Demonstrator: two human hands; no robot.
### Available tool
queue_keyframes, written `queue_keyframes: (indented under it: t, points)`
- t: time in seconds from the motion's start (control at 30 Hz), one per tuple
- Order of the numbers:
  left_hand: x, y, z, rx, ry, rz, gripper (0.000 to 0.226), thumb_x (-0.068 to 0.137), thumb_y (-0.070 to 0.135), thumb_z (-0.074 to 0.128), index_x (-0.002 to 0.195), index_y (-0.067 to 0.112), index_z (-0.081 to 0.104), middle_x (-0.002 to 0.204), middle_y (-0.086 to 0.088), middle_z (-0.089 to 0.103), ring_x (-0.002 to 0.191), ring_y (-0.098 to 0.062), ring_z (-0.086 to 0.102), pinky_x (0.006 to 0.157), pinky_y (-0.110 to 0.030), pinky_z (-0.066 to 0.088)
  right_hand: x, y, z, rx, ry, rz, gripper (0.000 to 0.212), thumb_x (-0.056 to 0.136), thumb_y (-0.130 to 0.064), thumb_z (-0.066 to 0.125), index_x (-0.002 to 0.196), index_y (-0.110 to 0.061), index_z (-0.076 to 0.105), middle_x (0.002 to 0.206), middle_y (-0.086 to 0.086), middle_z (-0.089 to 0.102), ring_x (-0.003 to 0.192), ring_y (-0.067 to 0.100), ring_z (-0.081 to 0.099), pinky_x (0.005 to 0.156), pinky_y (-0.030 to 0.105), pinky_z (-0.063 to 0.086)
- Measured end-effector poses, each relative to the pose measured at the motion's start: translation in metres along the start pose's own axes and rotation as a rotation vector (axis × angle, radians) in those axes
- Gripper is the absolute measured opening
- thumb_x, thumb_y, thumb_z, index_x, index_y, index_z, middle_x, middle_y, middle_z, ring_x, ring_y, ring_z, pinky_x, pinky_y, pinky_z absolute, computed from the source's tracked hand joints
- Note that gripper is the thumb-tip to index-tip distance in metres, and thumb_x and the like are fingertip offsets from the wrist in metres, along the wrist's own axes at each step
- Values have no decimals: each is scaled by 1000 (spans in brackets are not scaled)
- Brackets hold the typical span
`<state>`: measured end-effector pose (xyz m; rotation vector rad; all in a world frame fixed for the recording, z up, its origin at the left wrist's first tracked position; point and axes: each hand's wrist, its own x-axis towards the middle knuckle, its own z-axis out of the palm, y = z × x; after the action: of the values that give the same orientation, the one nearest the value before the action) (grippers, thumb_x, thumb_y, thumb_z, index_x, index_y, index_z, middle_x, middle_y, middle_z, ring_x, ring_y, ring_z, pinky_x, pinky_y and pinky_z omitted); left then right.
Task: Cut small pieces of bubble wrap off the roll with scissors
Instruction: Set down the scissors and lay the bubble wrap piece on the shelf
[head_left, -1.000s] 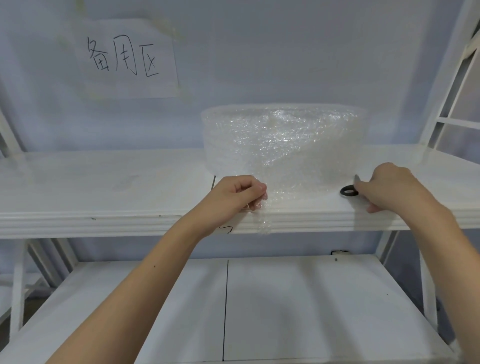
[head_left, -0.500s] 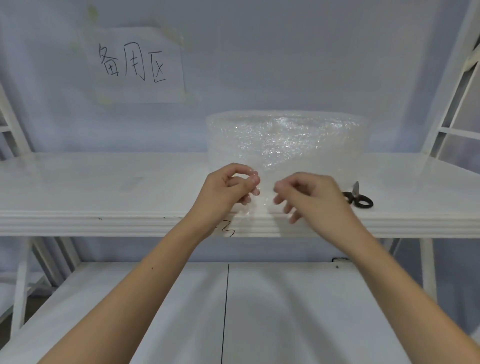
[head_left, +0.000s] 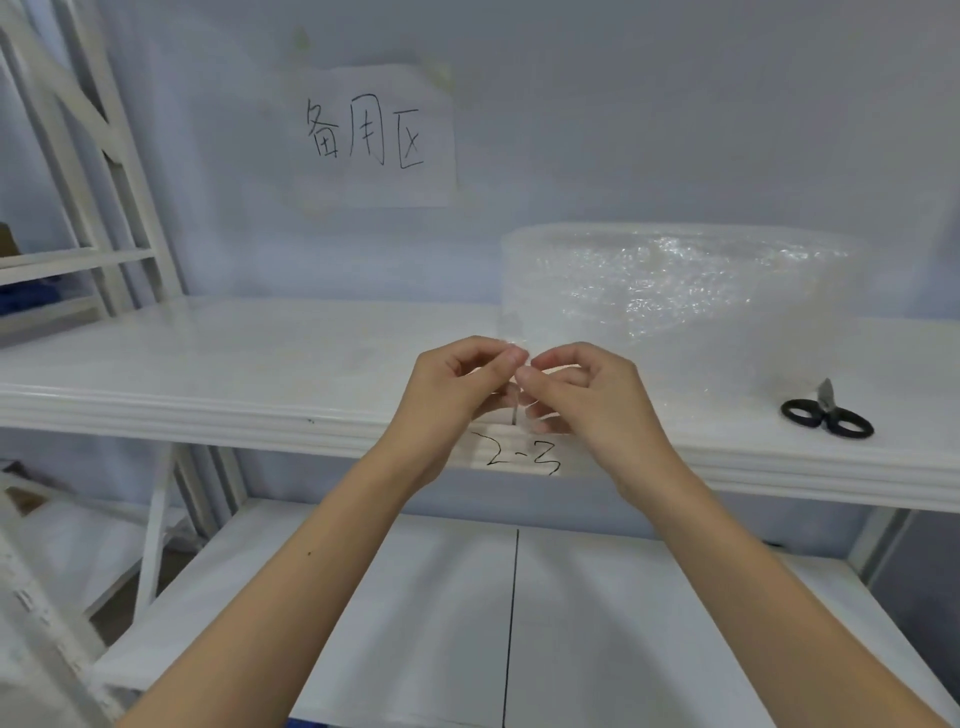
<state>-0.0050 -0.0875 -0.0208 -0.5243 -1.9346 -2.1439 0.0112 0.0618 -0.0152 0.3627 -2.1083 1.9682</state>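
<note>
A wide roll of clear bubble wrap (head_left: 691, 291) stands on the upper white shelf (head_left: 234, 364), right of centre. Its loose end hangs down in front near the shelf's front edge. My left hand (head_left: 457, 395) and my right hand (head_left: 582, 400) meet there, fingertips touching, both pinching the top of that thin loose flap. Black-handled scissors (head_left: 826, 415) lie flat on the shelf to the right of the roll, well apart from my right hand.
A paper sign (head_left: 369, 135) with handwriting is taped to the wall behind. "2-3" (head_left: 522, 454) is written on the shelf's front edge under my hands. A lower white shelf (head_left: 623, 623) lies below. White rack frames (head_left: 104, 156) stand at the left.
My right hand has left the scissors on the shelf and come left to join my left hand on the loose end of the wrap. The view has shifted leftwards.
</note>
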Motion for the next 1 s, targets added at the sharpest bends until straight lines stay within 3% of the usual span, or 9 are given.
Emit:
queue_keyframes:
  t: [0.1,0.23,0.37,0.63,0.73,0.87,1.0]
  points:
    - [0,-1,-8,-6,10,-26,12,94,11,63,89,8,74,77,-2,70,65,-12,62,68,-23,54,6,0,6,28,-30,7,24,84,-16,74,105,-9,66,81,15,74,64,18,67,62,30,58]
    - [0,-2,-16,25,4,-22,11,94,11,63,91,8,74,81,-5,70,68,-14,63,73,-27,57,12,-1,10,45,-89,-4,12,86,-6,69,98,-5,70,72,12,71,59,18,64,67,33,59]
    - [1,-3,-23,29,38,-5,13,92,4,65,98,13,72,75,-2,69,64,-11,65,70,-24,57,16,0,16,92,-82,40,10,86,-4,67,96,-6,69,68,8,72,56,15,64,59,26,57]
    - [0,-3,-29,132,39,87,26,93,0,60,93,19,78,81,6,75,65,-11,63,68,-26,56,19,0,23,286,-146,198,4,90,-8,63,95,-8,65,73,10,71,55,15,67,57,23,57]
    - [0,-1,-32,200,41,124,31,91,-4,57,95,18,78,89,3,78,74,-16,67,75,-33,60,19,-4,23,388,-224,294,19,95,-21,56,102,-6,64,78,15,71,62,21,70,60,28,59]
    - [1,0,-32,248,38,136,26,90,-6,58,96,11,77,80,5,77,63,-12,67,76,-32,59,18,-4,20,253,-309,339,34,90,-32,64,105,-3,69,88,19,70,73,25,69,69,31,60]
    - [2,-2,-29,258,46,125,26,91,-3,60,93,16,77,70,8,74,63,-8,67,78,-30,59,17,-1,17,184,-305,317,18,86,-19,70,89,-1,72,78,10,71,69,19,69,68,26,59]
